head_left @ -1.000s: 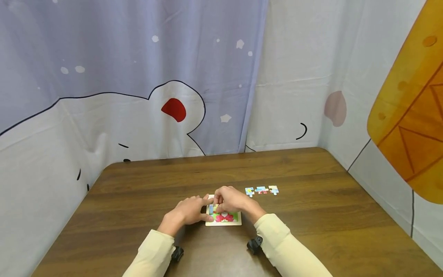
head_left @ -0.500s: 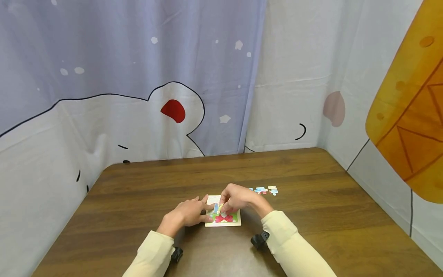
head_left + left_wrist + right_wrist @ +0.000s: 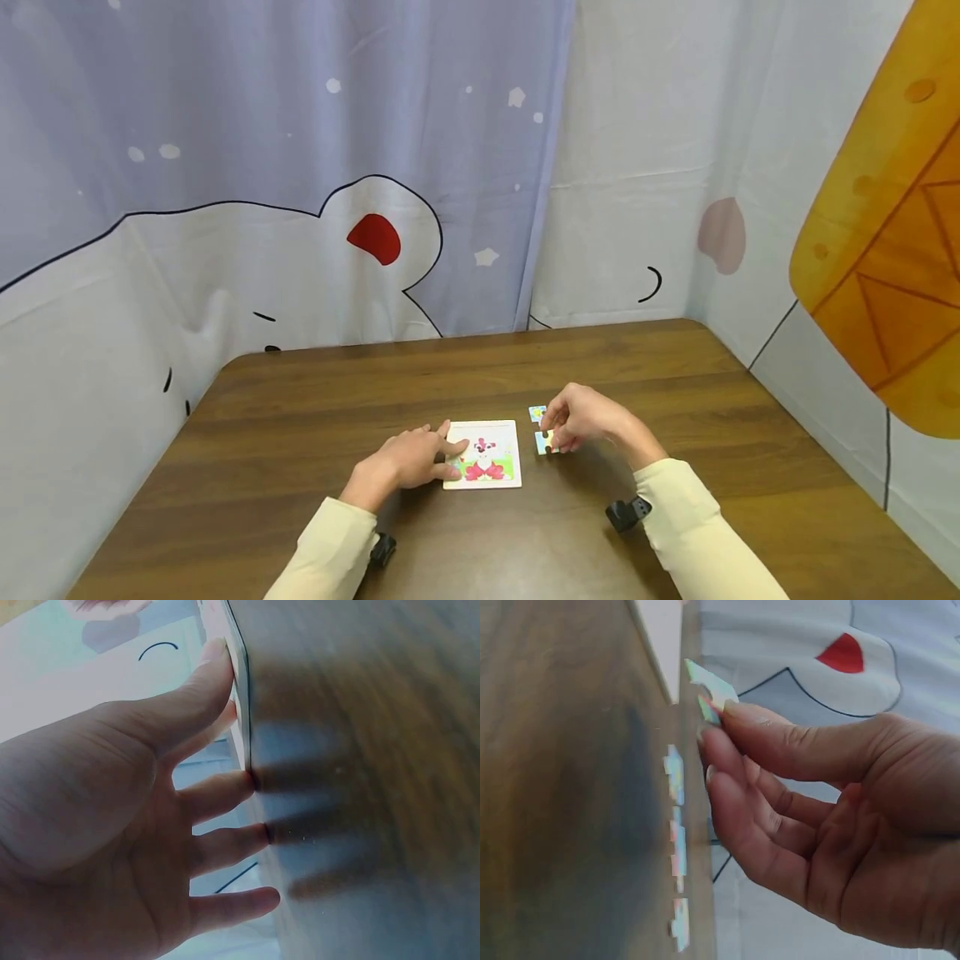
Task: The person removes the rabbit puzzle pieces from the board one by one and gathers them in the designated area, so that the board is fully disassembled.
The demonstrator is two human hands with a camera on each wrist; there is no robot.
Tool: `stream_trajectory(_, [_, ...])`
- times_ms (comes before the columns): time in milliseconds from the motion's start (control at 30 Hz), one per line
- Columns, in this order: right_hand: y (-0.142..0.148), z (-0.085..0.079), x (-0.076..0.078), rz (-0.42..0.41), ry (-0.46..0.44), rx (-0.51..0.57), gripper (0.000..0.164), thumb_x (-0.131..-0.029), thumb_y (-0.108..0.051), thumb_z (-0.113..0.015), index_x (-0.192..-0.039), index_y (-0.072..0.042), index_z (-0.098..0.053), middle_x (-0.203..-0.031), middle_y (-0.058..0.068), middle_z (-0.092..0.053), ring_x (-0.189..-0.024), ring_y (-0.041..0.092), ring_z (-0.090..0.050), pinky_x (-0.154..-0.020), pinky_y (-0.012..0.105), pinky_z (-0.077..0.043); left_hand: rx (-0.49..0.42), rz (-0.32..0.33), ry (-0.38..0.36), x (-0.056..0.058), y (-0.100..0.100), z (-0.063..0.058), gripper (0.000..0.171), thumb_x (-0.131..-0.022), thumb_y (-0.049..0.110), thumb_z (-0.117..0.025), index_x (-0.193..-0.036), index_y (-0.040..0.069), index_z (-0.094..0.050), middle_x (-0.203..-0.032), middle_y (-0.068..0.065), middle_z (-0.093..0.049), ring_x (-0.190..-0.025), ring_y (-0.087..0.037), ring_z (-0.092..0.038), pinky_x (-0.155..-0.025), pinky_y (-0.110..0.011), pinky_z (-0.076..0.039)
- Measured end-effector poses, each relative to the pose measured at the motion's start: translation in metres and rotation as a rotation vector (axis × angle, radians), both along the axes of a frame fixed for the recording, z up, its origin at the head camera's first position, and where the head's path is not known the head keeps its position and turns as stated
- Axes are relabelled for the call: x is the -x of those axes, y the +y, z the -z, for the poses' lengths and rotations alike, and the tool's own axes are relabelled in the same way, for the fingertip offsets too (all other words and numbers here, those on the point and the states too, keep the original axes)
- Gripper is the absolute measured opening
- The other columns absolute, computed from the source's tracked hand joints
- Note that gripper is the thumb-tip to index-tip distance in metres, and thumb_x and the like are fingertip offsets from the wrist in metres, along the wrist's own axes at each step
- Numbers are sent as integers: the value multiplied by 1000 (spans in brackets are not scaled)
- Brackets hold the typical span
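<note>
My left hand (image 3: 405, 458) lies at the left side of a small puzzle board (image 3: 492, 431) with a pale frame and a red-and-green picture. Its thumb and forefinger rest over the board; in the left wrist view the other fingers are spread and fairly straight. To the right of the board, my right hand (image 3: 588, 417) pinches a jigsaw piece (image 3: 718, 688) between thumb and fingertips, above the table. That piece shows blue and yellow in the head view. Just behind it lies a jigsaw piece (image 3: 537, 412) on the table.
In the right wrist view, three jigsaw pieces (image 3: 679, 851) lie in a row on the brown wooden table (image 3: 360, 375); my right hand hides some of them from the head view. A patterned curtain (image 3: 450, 167) hangs behind the table.
My right hand has moved from over the board to its right, carrying the jigsaw piece along. More of the board's picture shows now. The left hand has stayed in place.
</note>
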State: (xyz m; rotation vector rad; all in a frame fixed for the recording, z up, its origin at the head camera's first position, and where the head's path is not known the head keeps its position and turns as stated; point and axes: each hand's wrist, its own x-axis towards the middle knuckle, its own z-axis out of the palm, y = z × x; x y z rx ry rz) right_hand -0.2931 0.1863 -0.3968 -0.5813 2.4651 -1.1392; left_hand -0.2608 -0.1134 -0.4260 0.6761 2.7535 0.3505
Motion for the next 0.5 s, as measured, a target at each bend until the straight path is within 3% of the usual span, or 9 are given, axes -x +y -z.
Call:
stream_trajectory(333, [-15, 11, -4, 81, 29, -150, 14, -75, 10, -81, -82, 0, -76, -68, 7, -71, -55, 20, -68, -52, 31, -57, -17, -5, -5, 1, 1, 1, 54, -92, 41, -69, -143, 29, -58, -159, -16, -34, -143, -42, -33, -109, -62, -32])
stream_trajectory(500, [-14, 14, 0, 151, 149, -241, 15, -72, 5, -85, -81, -5, -77, -65, 1, -69, -57, 15, -65, -56, 27, -53, -18, -6, -1, 1, 1, 1, 54, -91, 41, -69, -143, 29, -58, -159, -16, -34, -143, -42, -33, -107, -64, -34])
